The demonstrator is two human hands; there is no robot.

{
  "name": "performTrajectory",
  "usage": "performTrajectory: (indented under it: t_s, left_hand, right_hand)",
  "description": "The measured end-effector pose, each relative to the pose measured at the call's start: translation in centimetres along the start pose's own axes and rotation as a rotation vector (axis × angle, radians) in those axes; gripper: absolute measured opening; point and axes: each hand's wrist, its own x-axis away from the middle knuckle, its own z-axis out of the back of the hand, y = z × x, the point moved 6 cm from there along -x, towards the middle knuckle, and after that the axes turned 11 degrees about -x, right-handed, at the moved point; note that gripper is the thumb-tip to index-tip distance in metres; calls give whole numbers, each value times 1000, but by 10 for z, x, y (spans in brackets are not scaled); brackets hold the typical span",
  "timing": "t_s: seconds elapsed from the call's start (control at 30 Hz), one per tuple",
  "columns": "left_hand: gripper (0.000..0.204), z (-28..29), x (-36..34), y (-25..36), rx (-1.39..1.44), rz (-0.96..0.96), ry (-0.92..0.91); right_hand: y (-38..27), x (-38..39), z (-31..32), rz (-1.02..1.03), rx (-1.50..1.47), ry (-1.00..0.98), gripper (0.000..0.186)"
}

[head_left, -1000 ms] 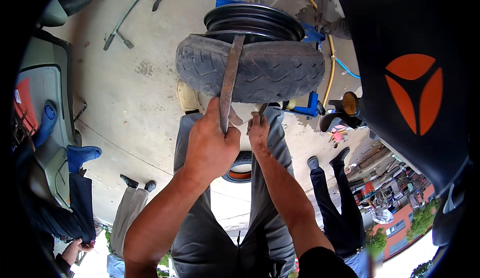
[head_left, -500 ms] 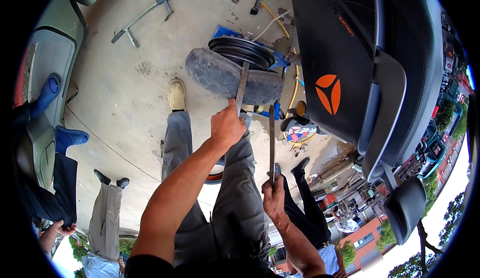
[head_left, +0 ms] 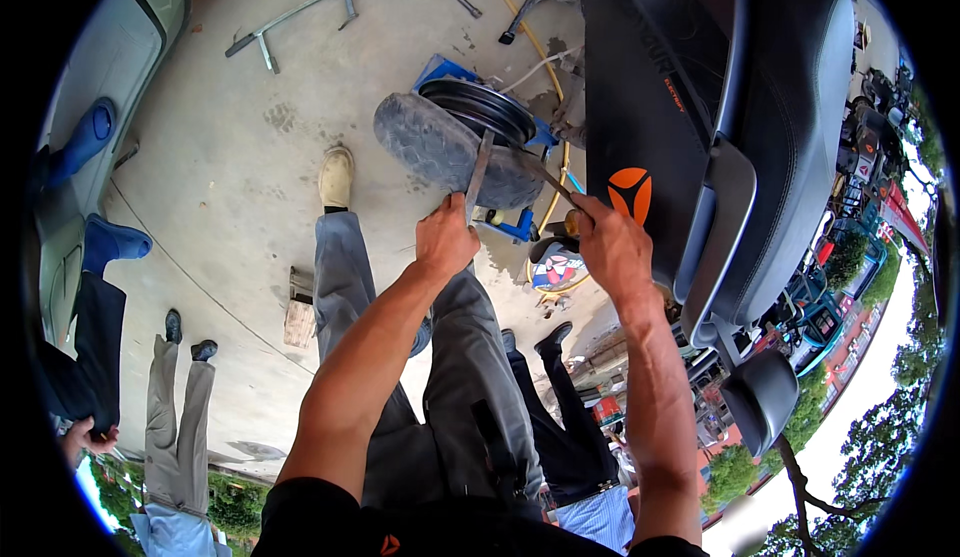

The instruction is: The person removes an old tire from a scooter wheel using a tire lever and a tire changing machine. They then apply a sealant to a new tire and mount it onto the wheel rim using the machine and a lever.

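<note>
My left hand (head_left: 447, 239) is closed round a flat metal tire lever (head_left: 479, 175), whose far end meets the edge of a black wheel rim (head_left: 478, 107). A worn, dirty tire (head_left: 422, 147) sits tilted against the rim, partly off it. In my right hand (head_left: 614, 249) is a second tire lever (head_left: 551, 181), slanting up and left to the tire's right side; whether its tip is under the tire's edge I cannot tell. A blue stand (head_left: 437, 69) shows behind and below the wheel.
A black scooter (head_left: 660, 87) with an orange emblem stands close on the right. A T-shaped metal tool (head_left: 298, 17) and a yellow hose (head_left: 545, 27) lie on the concrete floor. Other people stand at the left and behind. A wooden block (head_left: 299, 322) lies beside my left leg.
My right hand has risen from beside my leg, bringing its upright lever over to the wheel's right side. The left hand stays on its lever. The view has shifted slightly.
</note>
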Motion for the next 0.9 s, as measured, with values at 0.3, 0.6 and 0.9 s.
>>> performTrajectory:
  t_s: [0.3,0.6,0.9]
  left_hand:
    - [40,1,-5,-5,39,-12,-35]
    - [33,-1,-7,-15,-67,-77,-32]
    - [39,-23,-5,-17,-52,-103,76]
  right_hand:
    - [12,-58,-29,56,-87,-274,39]
    - [55,2,-138,-310,-874,-6,45]
    - [52,-48,-48,-458,-682,-415,38]
